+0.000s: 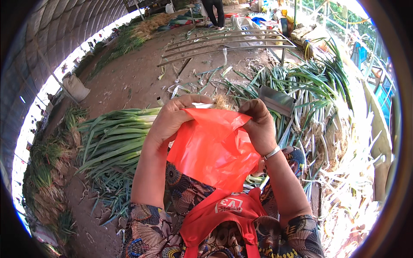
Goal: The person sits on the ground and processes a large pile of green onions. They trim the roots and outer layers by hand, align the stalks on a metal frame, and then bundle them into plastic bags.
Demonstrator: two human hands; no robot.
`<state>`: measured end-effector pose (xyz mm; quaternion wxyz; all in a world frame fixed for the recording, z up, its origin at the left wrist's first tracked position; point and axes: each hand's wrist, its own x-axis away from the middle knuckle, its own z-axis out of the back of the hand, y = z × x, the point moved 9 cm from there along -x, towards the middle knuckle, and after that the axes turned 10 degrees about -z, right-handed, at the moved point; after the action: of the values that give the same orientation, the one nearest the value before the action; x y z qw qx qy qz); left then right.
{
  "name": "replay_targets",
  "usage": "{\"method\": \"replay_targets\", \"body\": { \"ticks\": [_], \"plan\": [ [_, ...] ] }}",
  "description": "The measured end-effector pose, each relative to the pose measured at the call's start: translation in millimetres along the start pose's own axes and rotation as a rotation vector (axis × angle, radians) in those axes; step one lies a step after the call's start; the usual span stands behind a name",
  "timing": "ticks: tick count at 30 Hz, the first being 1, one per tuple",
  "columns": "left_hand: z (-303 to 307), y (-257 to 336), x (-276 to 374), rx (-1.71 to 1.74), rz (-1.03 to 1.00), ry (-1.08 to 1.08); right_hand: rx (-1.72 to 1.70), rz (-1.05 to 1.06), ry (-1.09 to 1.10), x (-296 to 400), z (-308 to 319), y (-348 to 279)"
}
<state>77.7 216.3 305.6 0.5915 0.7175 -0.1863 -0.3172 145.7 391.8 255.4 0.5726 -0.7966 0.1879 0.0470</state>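
Both hands hold a red plastic bag (214, 148) spread out by its far edge. My left hand (174, 117) pinches the bag's left corner between thumb and fingers. At the opposite corner, my right hand (259, 125) grips the plastic with curled fingers; a pale band circles that wrist. Beyond the bag, the pale end and brown roots (222, 102) of a leek or large green onion show between the hands. A thick bunch of the same green stalks (122, 132) lies left of my left forearm. The bag hides part of my lap.
A flat metal plate (277, 100) stands beyond my right hand. More long green stalks (319, 84) are piled at the right. A slatted metal frame (226, 48) lies farther off, near a standing person (214, 13). A white sack (75, 87) and rooted bundles (48, 167) line the left.
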Motion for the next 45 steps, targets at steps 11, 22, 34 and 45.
{"method": "replay_targets", "body": {
  "ticks": [11,22,34,45],
  "plan": [
    [-24.5,43.2,12.9,0.942,-0.488,-0.484,-0.054,0.013,-0.142,20.1,-24.5,-30.8],
    [-44.5,-59.7,-30.8,0.865,-0.150,-0.089,0.066,-0.422,0.108,3.7,-3.5,29.7],
    [-44.7,-90.9,-7.9,0.670,0.017,-0.064,0.166,-0.288,0.022,-0.9,2.3,36.8],
    [-38.9,-115.6,-14.4,0.460,0.069,-0.001,0.519,-0.335,-0.217,-5.4,-6.8,33.8]
  ]
}}
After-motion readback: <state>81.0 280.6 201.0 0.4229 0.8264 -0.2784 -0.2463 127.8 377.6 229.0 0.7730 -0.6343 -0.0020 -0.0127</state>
